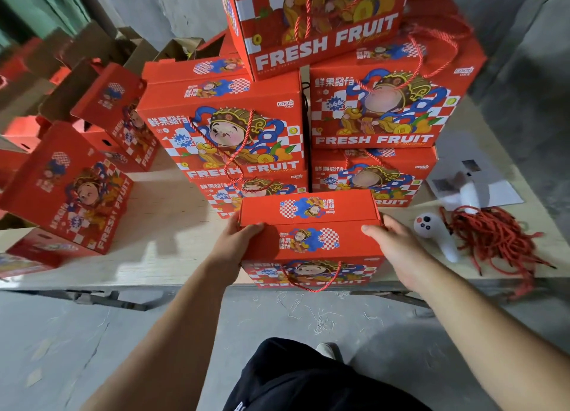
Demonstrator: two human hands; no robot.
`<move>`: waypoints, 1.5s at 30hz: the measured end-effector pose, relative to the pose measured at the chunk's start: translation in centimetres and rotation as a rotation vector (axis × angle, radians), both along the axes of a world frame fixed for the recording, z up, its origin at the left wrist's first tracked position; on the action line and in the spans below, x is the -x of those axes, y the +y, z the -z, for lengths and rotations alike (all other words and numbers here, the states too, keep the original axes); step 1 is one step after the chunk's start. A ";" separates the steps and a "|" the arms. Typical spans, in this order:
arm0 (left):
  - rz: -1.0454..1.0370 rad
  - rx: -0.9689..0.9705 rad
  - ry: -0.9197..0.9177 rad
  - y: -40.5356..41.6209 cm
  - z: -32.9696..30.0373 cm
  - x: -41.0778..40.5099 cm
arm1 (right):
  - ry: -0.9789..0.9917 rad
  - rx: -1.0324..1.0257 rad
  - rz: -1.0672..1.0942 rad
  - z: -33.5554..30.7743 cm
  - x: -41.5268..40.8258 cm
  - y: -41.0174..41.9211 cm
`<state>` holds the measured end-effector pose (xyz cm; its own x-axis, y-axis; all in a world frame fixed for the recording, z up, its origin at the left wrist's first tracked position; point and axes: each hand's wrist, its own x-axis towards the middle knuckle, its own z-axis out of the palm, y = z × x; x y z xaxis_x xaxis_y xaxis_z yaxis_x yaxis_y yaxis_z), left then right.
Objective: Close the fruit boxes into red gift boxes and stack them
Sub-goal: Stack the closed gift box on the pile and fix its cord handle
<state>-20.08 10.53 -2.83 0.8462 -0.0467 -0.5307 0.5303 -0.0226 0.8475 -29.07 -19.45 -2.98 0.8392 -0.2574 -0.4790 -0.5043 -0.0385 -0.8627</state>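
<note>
Gripping the top edges of a closed red gift box [310, 225] from both sides, left hand [239, 236] fingers curled over its left corner, right hand [396, 247] clasping its right end, standing at the table [160, 241] front edge, touching stacked boxes [228, 133] behind, red cords [496, 241] heaped right.

Both hands [314, 244] on closed box [308, 225]

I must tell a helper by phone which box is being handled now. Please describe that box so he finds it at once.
Start at the wooden table with the tall stack of red gift boxes. At the table's near edge, before the stack, stands one closed red box. It alone is held: the left hand and right hand grip its top corners.
</note>
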 end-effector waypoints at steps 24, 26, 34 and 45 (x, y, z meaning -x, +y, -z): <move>0.254 -0.314 0.107 -5.6 -0.5 -0.3 | 0.092 -0.050 0.126 -0.3 2.1 3.6; 0.121 -0.189 -0.131 -6.0 -1.4 0.5 | 0.065 -0.213 0.129 -1.3 2.8 3.4; 0.234 0.103 -0.723 -9.6 -10.6 4.0 | -0.242 -0.279 -0.088 -11.3 0.5 4.5; 0.435 -0.773 -1.221 -6.9 -15.9 4.9 | -0.265 -0.626 0.043 -12.7 -1.4 6.7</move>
